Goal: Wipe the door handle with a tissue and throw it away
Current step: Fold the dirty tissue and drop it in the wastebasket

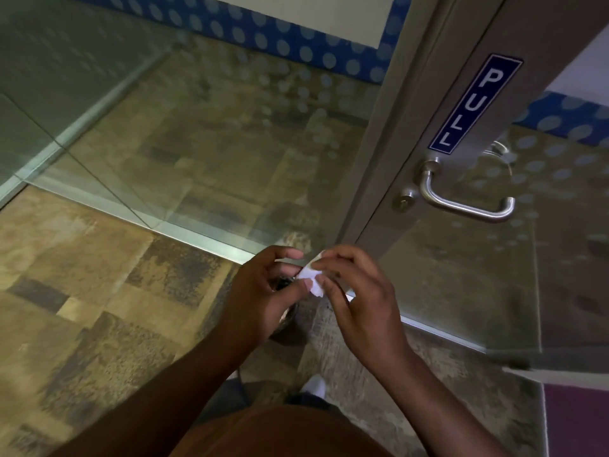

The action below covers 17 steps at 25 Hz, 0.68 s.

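Bottom centre: orange shirt front, both forearms reaching up into mid-frame. Left hand [263,291] and right hand [359,298] meet at centre, fingertips of both pinching small crumpled white tissue [311,279] between them (mostly hidden by fingers). Patterned carpet floor [82,291] beneath. Further, right of centre: steel door handle [468,201] on glass door frame, well apart from hands, untouched. Blue PULL sign [474,103] just above handle.
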Tool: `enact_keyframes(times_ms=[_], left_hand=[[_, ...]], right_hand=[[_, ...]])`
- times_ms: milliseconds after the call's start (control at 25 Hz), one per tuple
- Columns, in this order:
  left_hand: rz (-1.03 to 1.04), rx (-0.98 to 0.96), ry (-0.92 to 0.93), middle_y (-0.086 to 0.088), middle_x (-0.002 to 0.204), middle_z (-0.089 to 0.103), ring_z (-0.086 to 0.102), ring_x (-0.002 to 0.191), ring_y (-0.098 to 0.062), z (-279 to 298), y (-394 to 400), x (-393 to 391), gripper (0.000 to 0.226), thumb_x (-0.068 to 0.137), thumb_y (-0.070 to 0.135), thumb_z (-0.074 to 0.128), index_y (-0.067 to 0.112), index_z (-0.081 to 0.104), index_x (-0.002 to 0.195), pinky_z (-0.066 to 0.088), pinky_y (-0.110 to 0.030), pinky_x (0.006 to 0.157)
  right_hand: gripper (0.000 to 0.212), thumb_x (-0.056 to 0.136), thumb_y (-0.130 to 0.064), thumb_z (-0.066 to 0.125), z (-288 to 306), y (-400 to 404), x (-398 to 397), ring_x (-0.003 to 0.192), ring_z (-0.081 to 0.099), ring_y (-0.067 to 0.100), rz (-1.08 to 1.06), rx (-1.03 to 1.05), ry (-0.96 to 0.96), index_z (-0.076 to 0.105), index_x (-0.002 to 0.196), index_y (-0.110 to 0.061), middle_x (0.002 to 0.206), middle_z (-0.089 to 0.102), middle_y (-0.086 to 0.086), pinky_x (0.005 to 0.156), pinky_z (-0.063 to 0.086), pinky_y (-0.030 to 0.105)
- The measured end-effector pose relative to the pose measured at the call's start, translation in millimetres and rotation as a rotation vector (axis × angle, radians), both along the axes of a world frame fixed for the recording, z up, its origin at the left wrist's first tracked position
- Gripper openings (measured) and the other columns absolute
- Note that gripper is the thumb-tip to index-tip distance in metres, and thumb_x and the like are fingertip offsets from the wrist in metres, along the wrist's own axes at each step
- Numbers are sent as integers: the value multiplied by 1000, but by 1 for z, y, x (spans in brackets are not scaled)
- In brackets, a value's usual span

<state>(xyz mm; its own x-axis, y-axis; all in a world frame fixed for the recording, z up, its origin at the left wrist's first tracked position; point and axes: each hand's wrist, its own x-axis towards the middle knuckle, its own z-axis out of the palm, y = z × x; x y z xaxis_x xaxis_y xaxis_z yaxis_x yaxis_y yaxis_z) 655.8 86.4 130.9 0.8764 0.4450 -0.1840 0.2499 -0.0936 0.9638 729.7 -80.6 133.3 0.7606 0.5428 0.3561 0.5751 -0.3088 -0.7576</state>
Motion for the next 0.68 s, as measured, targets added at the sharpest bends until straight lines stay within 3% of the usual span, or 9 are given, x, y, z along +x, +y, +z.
enact_keyframes(times_ms=[80,160,240,320,400,520,680], left_hand=[[-29,-28,2,19,92,82,75,78,2,-7,15,-4,31,90,-3,83,2,71,118,55,-14,69],[-71,2,12,29,100,76,72,79,7,-13,33,-9,25,94,1,80,-2,71,117,51,-8,68],[-125,-36,38,26,108,78,74,88,2,-18,56,-17,27,98,5,78,10,67,122,53,-14,77],[-179,-140,83,10,109,84,78,99,-10,-23,76,-22,35,99,5,76,23,61,125,59,-27,88],[-202,-133,111,7,108,84,78,104,-11,-31,94,-27,35,99,5,77,27,62,122,60,-31,91],[-150,84,108,14,101,82,73,102,3,-40,117,-36,32,95,4,79,26,69,115,48,-6,82],[-52,291,120,13,102,77,64,98,7,-50,151,-60,28,97,5,75,27,71,112,39,1,72]], right_hand=[[22,101,-11,65,-3,12,-2,120,62,19,98,-124,-108,73,122,-12,128,67,2,94,51,30],[28,101,-16,67,-7,27,-4,127,60,19,133,-215,-149,71,129,-12,136,67,4,102,49,27],[32,98,-14,71,-13,44,-8,126,62,18,132,-241,-145,71,130,-11,136,69,6,104,47,20],[28,95,-10,76,-20,59,-12,114,70,17,122,-211,-127,74,122,-9,124,75,6,100,49,16],[23,92,-7,78,-28,74,-16,99,75,18,101,-195,-131,78,115,-8,111,79,7,90,58,25],[20,91,-8,79,-46,94,-23,84,74,23,21,-184,-197,79,110,-5,99,78,10,76,59,36],[18,92,-9,77,-80,122,-31,83,72,27,-84,-126,-232,78,108,-2,96,76,12,75,57,38]])
